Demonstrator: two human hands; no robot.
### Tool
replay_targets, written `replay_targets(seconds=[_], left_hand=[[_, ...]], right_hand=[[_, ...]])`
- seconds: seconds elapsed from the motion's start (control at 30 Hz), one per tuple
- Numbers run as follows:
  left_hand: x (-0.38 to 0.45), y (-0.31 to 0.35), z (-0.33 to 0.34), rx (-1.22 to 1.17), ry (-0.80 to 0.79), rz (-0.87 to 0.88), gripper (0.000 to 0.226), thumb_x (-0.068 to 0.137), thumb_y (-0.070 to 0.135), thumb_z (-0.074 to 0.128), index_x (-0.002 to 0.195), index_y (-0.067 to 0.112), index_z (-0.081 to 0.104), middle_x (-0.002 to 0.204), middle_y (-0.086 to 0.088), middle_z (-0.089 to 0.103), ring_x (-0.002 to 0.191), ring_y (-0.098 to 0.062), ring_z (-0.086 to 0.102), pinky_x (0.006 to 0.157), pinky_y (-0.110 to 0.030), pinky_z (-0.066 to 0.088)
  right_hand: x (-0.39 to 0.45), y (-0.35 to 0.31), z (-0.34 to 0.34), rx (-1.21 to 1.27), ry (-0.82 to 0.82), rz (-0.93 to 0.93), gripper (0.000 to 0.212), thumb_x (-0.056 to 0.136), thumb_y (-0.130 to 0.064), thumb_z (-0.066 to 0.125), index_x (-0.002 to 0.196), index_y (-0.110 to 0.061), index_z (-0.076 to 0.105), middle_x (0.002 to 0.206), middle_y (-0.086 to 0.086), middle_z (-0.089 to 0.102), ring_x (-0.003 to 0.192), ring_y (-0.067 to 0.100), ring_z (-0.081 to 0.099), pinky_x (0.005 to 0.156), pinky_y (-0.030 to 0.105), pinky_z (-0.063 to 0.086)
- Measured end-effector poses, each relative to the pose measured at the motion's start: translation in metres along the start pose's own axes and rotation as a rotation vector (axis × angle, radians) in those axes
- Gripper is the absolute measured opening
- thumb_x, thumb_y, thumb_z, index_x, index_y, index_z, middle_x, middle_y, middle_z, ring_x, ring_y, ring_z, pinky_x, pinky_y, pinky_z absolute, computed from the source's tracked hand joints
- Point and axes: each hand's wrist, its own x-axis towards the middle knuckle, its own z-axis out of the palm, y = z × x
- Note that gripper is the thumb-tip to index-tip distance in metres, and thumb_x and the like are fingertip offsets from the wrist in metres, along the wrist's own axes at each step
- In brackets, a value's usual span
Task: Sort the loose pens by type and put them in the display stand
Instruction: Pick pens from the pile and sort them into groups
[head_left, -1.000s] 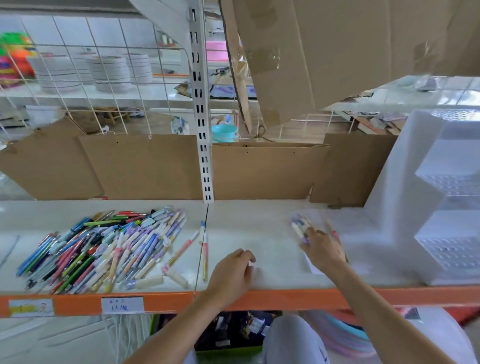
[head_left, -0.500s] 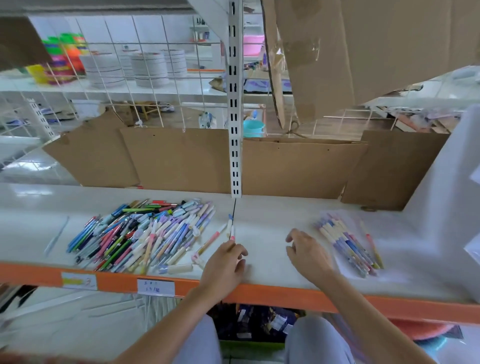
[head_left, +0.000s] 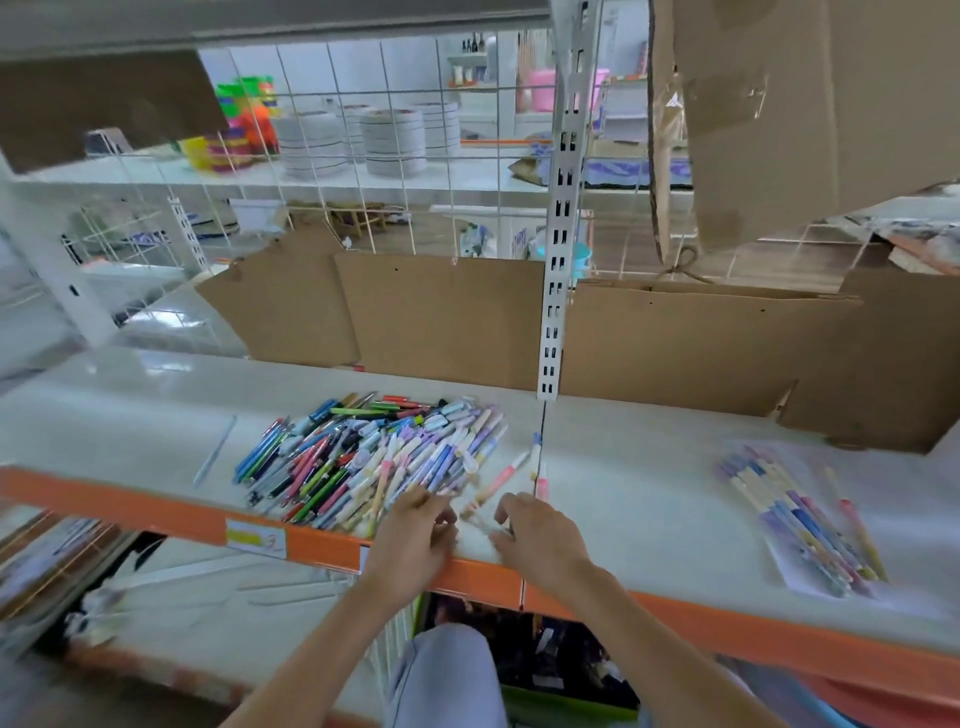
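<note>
honestly the risky bit is how close to the edge all this is happening. both hands sit low centre in the frame, right at the front lip of the shelf (head_left: 649, 499). the left hand (head_left: 415, 540) has its fingers curled at the near right corner of the pile (head_left: 374, 457), looks like it's pinching a pen or two, but it's too blurry to say for sure. the right hand (head_left: 540, 540) is just beside it, a small gap between them, fingers bent down on the shelf by a pale pen; can't tell if it's actually got hold of anything

the pile is a big jumble left of centre, and its near side already reaches the orange rail (head_left: 156, 512). drag one pen out from the bottom and the neighbours could roll with it and drop off the front. a couple of strays (head_left: 511, 470) lie by the seam just above the hands, easy to knock

the sorted bunch (head_left: 800, 519) is well apart at the right, on a sheet of paper. the stand isn't in view, so there's a carry to come, and a loose handful could slip on the way

also lots of those pastel ones look near identical, so mixing types is a real chance
</note>
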Motion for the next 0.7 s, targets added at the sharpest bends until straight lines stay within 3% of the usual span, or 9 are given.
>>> replay_targets(seconds=[0.07, 0.2, 0.33, 0.47, 0.6, 0.7], left_hand=[[0.004, 0.004, -0.001, 0.033, 0.020, -0.006, 0.020, 0.089, 0.023, 0.059, 0.106, 0.014, 0.064, 0.106, -0.001, 0.054, 0.092, -0.016, 0.060, 0.082, -0.027, 0.049], [0.019, 0.025, 0.006, 0.058, 0.052, 0.014, 0.031, 0.091, 0.028, 0.054, 0.120, 0.016, 0.057, 0.111, 0.000, 0.055, 0.100, -0.015, 0.054, 0.081, -0.024, 0.044], [0.037, 0.045, 0.020, 0.127, 0.030, 0.008, 0.031, 0.094, 0.034, 0.049, 0.117, 0.015, 0.055, 0.113, -0.001, 0.051, 0.100, -0.014, 0.050, 0.081, -0.025, 0.046], [0.047, 0.051, 0.029, 0.212, 0.014, 0.002, 0.026, 0.097, 0.025, 0.045, 0.119, 0.013, 0.052, 0.118, -0.002, 0.052, 0.109, -0.016, 0.047, 0.084, -0.026, 0.046], [0.043, 0.049, 0.030, 0.152, -0.016, -0.075, 0.021, 0.094, 0.015, 0.050, 0.115, 0.010, 0.052, 0.117, -0.006, 0.046, 0.099, -0.016, 0.050, 0.079, -0.023, 0.045], [0.033, 0.053, 0.029, 0.044, 0.034, -0.080, 0.018, 0.098, 0.018, 0.043, 0.111, 0.009, 0.049, 0.114, -0.007, 0.040, 0.082, -0.016, 0.051, 0.066, -0.023, 0.043]], right_hand=[[-0.002, 0.007, -0.005, 0.104, 0.069, 0.060, 0.022, 0.094, -0.029, 0.048, 0.111, -0.017, 0.052, 0.101, 0.000, 0.058, 0.090, 0.018, 0.058, 0.077, 0.031, 0.046], [-0.008, 0.030, -0.018, 0.334, 0.185, 0.200, 0.010, 0.091, -0.022, 0.052, 0.097, -0.017, 0.046, 0.085, 0.000, 0.058, 0.071, 0.015, 0.055, 0.062, 0.027, 0.044], [-0.017, 0.052, -0.023, 0.498, 0.199, 0.331, 0.008, 0.091, -0.015, 0.051, 0.090, -0.011, 0.043, 0.073, 0.002, 0.053, 0.057, 0.014, 0.047, 0.048, 0.022, 0.034], [-0.020, 0.067, -0.027, 0.710, 0.175, 0.385, 0.014, 0.090, -0.008, 0.050, 0.079, -0.012, 0.042, 0.062, 0.005, 0.055, 0.051, 0.016, 0.045, 0.048, 0.023, 0.036], [-0.021, 0.071, -0.026, 0.843, 0.186, 0.381, 0.006, 0.089, -0.003, 0.050, 0.083, -0.004, 0.048, 0.057, 0.007, 0.057, 0.049, 0.018, 0.049, 0.046, 0.024, 0.041], [-0.022, 0.071, -0.025, 0.911, 0.212, 0.368, 0.008, 0.090, -0.005, 0.049, 0.082, -0.003, 0.050, 0.056, 0.007, 0.056, 0.048, 0.017, 0.049, 0.045, 0.023, 0.041]])
